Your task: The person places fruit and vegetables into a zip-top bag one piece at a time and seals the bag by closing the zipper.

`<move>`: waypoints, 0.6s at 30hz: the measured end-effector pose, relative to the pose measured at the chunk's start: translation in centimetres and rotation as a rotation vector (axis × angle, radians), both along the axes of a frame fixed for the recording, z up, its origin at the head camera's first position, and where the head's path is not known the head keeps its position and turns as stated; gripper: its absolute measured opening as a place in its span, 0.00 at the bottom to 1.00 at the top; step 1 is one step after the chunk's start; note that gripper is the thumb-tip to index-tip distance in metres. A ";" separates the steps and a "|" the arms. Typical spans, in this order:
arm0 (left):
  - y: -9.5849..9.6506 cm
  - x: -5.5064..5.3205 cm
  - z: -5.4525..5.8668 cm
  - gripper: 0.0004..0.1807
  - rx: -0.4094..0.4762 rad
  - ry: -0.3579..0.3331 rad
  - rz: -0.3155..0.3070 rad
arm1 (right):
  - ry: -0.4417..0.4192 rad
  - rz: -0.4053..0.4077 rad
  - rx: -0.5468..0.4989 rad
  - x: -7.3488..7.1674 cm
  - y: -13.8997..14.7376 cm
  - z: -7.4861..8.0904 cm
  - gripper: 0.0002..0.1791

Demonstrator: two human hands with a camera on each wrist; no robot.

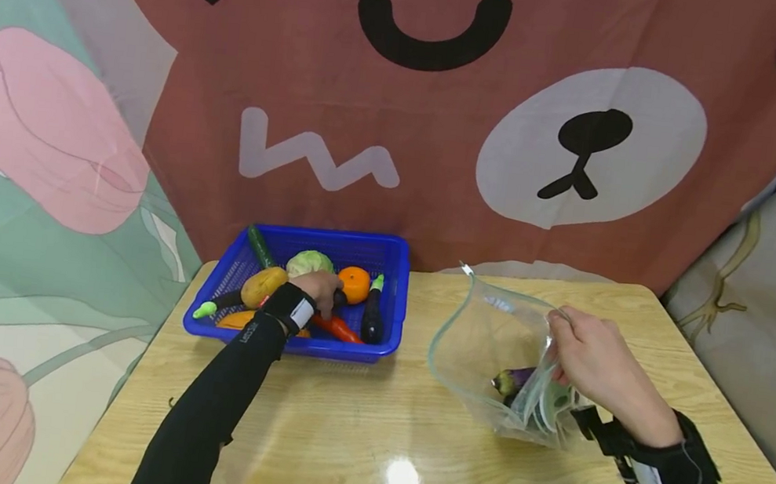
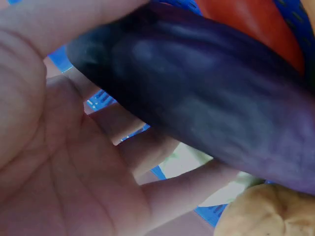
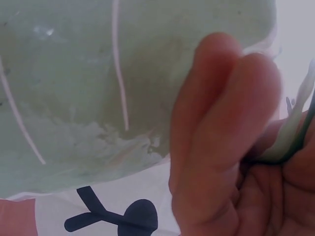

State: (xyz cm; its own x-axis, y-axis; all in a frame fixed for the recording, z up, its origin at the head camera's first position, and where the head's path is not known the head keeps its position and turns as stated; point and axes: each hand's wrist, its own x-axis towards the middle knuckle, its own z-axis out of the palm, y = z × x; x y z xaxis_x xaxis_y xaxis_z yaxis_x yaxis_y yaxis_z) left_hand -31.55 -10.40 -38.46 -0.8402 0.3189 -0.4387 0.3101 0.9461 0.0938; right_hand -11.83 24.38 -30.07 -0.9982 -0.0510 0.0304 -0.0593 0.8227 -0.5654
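My left hand (image 1: 315,289) reaches into a blue plastic basket (image 1: 392,298). It grips a dark purple eggplant (image 2: 197,93), the thumb on one side and the fingers on the other in the left wrist view. In the head view the hand hides most of that eggplant. My right hand (image 1: 602,367) pinches the rim of a clear zip bag (image 1: 485,331), whose mouth gapes toward the basket. Low inside the bag lies a purple eggplant (image 1: 514,381), partly hidden by folds. Pale green print on the bag (image 3: 83,88) fills much of the right wrist view.
Also in the basket are a cucumber (image 1: 261,246), a cabbage (image 1: 310,263), an orange fruit (image 1: 354,284), a yellow potato-like piece (image 1: 264,287), a red pepper (image 1: 339,328) and another eggplant (image 1: 373,315). The wooden table (image 1: 310,439) meets a printed cloth (image 1: 435,200) behind.
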 end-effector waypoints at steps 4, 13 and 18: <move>-0.2 0.2 0.5 0.31 -0.005 0.004 -0.023 | -0.005 0.001 -0.001 0.0 0.0 0.0 0.27; -0.1 1.3 2.1 0.32 0.146 0.070 -0.092 | -0.024 0.010 0.006 0.0 -0.1 0.0 0.28; 0.2 2.4 3.0 0.29 0.177 0.151 -0.165 | -0.032 0.012 0.005 0.0 -0.2 0.0 0.28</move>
